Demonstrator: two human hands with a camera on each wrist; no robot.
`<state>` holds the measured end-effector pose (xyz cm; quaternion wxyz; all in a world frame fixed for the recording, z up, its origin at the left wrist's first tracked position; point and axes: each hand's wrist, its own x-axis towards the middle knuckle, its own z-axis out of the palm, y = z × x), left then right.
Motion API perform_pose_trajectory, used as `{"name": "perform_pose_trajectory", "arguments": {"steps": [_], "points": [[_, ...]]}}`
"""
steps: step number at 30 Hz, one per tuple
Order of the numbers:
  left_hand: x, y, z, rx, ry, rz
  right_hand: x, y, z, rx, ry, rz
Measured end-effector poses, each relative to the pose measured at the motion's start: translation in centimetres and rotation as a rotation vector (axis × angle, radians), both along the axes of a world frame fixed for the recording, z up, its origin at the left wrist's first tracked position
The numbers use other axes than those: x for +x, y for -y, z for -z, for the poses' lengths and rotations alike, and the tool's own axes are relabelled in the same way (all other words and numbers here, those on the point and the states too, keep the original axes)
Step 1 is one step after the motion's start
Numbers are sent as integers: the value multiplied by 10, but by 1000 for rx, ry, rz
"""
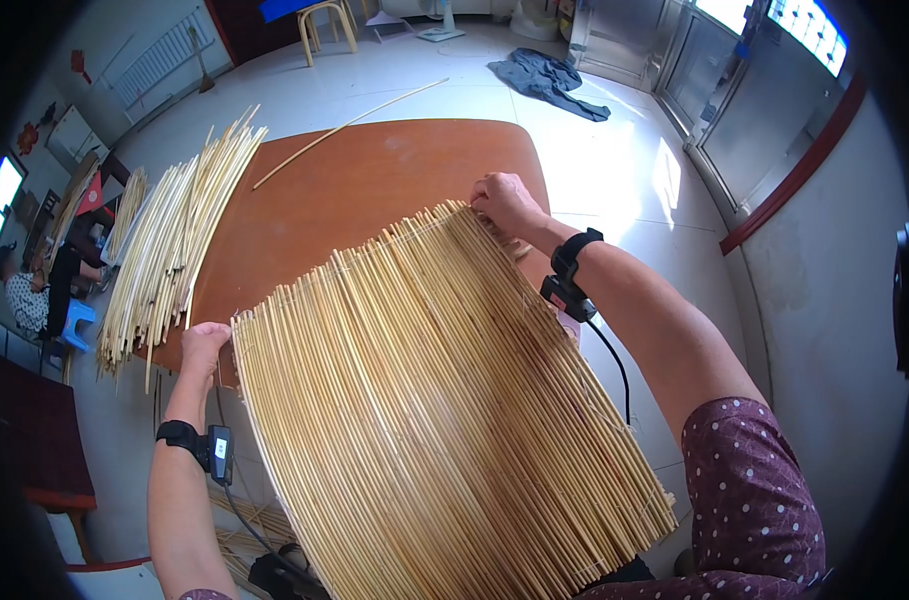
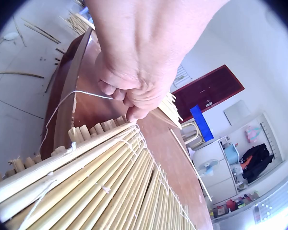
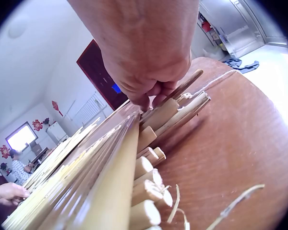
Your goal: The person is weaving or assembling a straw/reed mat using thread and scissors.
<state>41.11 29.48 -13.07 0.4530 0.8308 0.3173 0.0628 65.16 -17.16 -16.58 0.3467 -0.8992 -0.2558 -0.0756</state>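
Observation:
A mat of thin straw-coloured reed stalks [image 1: 424, 400], tied side by side with white thread, slopes from the table toward the person's body. At its far left corner, the left hand [image 1: 206, 342] has its fingers curled, with a white string [image 2: 76, 92] running out of them. A fingertip of that hand touches the tied stalk ends in the left wrist view. The right hand [image 1: 509, 205] pinches the far right corner of the mat between thumb and finger. Uneven cut stalk ends [image 3: 143, 167] stick out under the mat's fold beside it.
The mat lies partly over a brown table [image 1: 394, 160]. A pile of loose stalks [image 1: 179, 235] lies at its left edge, and one single stalk [image 1: 349, 135] crosses the far edge. A dark garment [image 1: 544, 80] lies on the floor. Another person [image 1: 29, 295] sits far left.

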Motion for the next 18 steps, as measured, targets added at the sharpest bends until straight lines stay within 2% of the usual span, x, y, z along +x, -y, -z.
{"name": "perform_pose_trajectory", "arguments": {"steps": [4,9,12,14,18], "points": [[-2,2,-2,-6,3,8,-1,0,-2,39,27,-34],[-11,8,-21,16,-182,7,-11,6,-9,-11,-25,-26],[-17,9,-22,-33,-198,12,-14,8,-11,20,-42,-40],[-18,-4,-3,-39,-147,36,-14,8,-11,44,-39,-52],[-17,0,-5,-38,-111,58,-8,6,-7,-49,-38,-18]]}}
